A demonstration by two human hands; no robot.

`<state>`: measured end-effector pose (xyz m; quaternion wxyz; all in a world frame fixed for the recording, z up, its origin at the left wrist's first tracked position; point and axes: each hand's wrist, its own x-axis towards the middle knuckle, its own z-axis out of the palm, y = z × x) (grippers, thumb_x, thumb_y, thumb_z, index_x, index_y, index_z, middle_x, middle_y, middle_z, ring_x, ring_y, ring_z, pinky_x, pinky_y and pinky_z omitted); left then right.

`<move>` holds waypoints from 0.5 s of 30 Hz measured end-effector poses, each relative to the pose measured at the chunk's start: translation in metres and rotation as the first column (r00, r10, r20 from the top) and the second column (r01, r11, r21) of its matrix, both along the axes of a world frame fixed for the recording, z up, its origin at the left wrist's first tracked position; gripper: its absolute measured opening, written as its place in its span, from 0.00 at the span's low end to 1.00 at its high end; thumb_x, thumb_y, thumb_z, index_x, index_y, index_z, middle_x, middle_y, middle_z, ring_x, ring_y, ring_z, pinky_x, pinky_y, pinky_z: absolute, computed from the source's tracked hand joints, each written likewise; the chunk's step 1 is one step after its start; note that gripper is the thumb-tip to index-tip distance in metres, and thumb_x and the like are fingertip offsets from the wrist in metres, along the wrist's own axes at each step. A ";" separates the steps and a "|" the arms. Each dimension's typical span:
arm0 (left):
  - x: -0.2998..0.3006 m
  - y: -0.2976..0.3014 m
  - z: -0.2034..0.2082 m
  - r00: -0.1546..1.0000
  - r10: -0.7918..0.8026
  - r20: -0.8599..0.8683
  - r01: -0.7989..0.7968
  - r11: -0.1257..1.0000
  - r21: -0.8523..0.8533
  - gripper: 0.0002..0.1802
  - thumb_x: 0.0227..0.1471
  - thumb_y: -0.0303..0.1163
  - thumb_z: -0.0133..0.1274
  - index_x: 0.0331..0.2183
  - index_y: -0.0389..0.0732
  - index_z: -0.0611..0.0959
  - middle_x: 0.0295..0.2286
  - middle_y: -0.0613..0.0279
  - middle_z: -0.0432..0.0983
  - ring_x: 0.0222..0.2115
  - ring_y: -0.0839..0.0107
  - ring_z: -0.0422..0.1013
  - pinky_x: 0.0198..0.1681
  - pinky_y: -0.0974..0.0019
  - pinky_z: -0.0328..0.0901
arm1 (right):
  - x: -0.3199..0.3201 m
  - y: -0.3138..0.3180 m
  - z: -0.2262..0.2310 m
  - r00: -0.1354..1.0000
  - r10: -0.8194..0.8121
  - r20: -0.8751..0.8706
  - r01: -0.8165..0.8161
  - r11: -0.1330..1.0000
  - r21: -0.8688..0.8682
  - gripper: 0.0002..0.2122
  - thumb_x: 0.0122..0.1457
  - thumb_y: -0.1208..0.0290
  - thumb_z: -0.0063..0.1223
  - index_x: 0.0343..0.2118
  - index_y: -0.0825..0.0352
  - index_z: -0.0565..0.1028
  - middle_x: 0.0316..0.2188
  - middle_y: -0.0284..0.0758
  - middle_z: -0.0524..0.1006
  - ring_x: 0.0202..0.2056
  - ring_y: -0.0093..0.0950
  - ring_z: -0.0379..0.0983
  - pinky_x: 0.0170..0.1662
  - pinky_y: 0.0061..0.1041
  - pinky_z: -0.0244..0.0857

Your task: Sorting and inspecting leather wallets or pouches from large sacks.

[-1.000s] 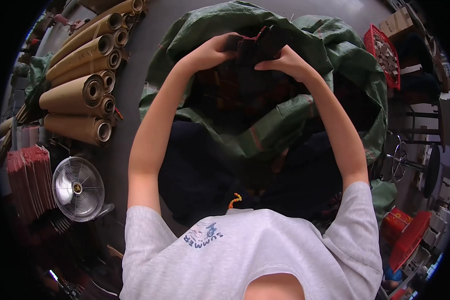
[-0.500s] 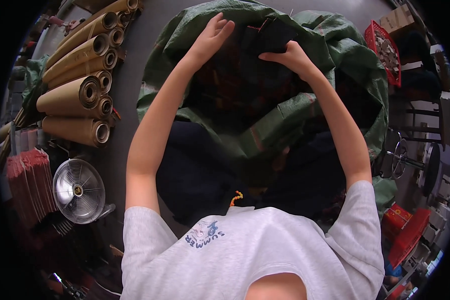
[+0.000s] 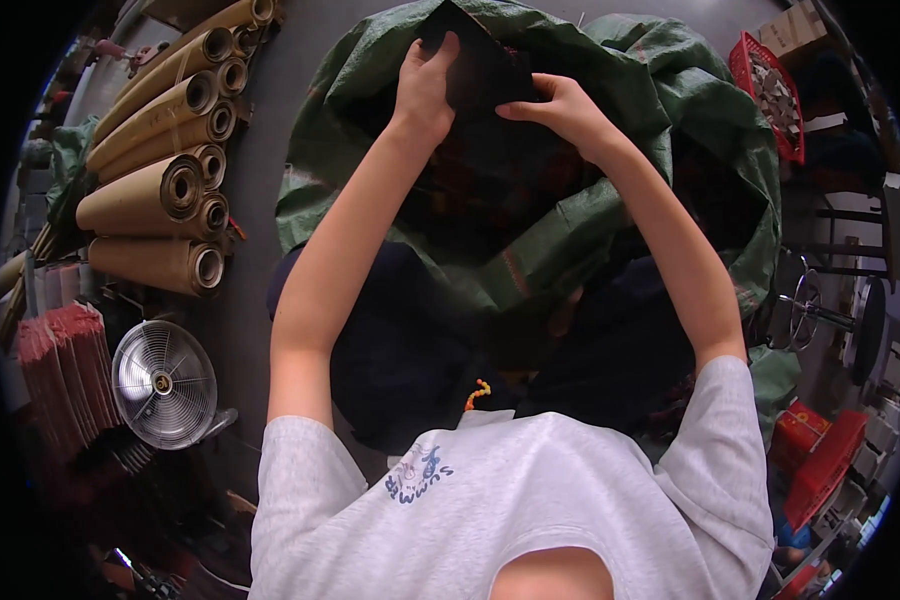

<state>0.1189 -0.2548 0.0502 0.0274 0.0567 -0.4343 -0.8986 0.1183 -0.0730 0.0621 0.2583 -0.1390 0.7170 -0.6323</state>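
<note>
Between my hands is a flat black piece [image 3: 480, 62], perhaps fabric, with a pointed upper corner; its exact kind I cannot make out. My left hand [image 3: 428, 88] grips its left side, the thumb lying over the front. On its lower right edge my right hand [image 3: 560, 108] pinches it between thumb and fingers. Below and around the hands spreads a big green woven sack [image 3: 560, 235], its mouth wide and crumpled. Dark contents inside the sack are too dim to tell apart.
Brown paper-like rolls [image 3: 135, 190] are stacked at the left, above a round metal fan [image 3: 164, 384] and a pile of reddish sheets [image 3: 65, 360]. On the right stand a red basket [image 3: 770, 95] of small pale pieces, a cardboard box [image 3: 795, 35] and a red crate [image 3: 825, 470].
My left hand has moved right and closed on the black piece. With my right hand still holding it, the piece has shifted left and turned, its corner now pointing up.
</note>
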 end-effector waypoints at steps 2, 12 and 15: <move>0.001 -0.001 0.001 0.998 0.023 0.065 -0.028 0.997 0.078 0.17 0.50 0.33 0.54 0.41 0.38 0.69 0.35 0.62 0.71 0.37 0.72 0.69 0.39 0.66 0.67 | 0.000 -0.001 -0.001 1.000 0.007 -0.006 -0.007 1.000 -0.016 0.17 0.45 0.70 0.62 0.38 0.71 0.74 0.31 0.30 0.76 0.33 0.18 0.72 0.39 0.19 0.66; -0.010 -0.052 0.023 0.946 0.163 -0.281 -0.311 0.701 -0.642 0.14 0.49 0.28 0.54 0.38 0.34 0.70 0.27 0.62 0.75 0.28 0.77 0.70 0.31 0.74 0.64 | -0.007 0.020 -0.024 0.922 -0.006 -0.386 0.150 0.927 0.344 0.16 0.43 0.67 0.62 0.34 0.70 0.76 0.28 0.32 0.77 0.31 0.18 0.71 0.38 0.20 0.65; -0.002 -0.066 -0.002 0.995 -0.036 -0.093 -0.051 0.612 -0.789 0.24 0.44 0.25 0.56 0.45 0.34 0.69 0.31 0.60 0.75 0.32 0.75 0.71 0.35 0.72 0.65 | -0.014 0.024 -0.022 0.938 -0.088 -0.335 0.157 0.971 0.182 0.16 0.40 0.65 0.63 0.32 0.69 0.76 0.27 0.34 0.78 0.29 0.23 0.73 0.37 0.22 0.66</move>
